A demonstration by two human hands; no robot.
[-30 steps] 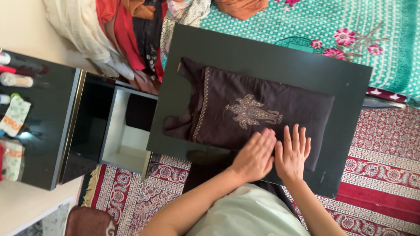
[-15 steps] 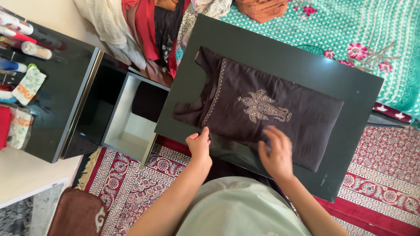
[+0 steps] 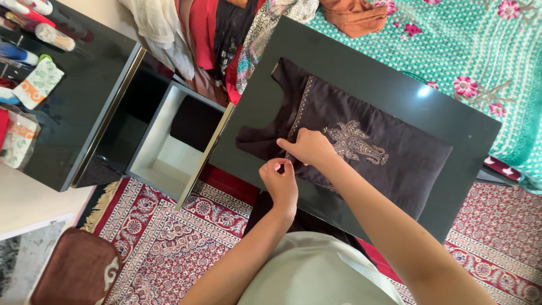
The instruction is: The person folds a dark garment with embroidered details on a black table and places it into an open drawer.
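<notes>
Both hands have shifted left to the garment's near edge. Left hand (image 3: 278, 176) pinches the hem; right hand (image 3: 307, 148) rests curled on the cloth. Garment (image 3: 361, 149) lies flat on the dark table (image 3: 451, 130), neckline far-left, long axis running to near-right.

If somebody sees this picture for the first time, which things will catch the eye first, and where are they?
First, the dark brown garment with pale embroidery, lying flat on the black table at the centre. The left hand pinches its near edge, and the right hand rests on it beside the neckline. At the left, an open drawer holds dark cloth; a teal floral bedspread fills the upper right.
</notes>
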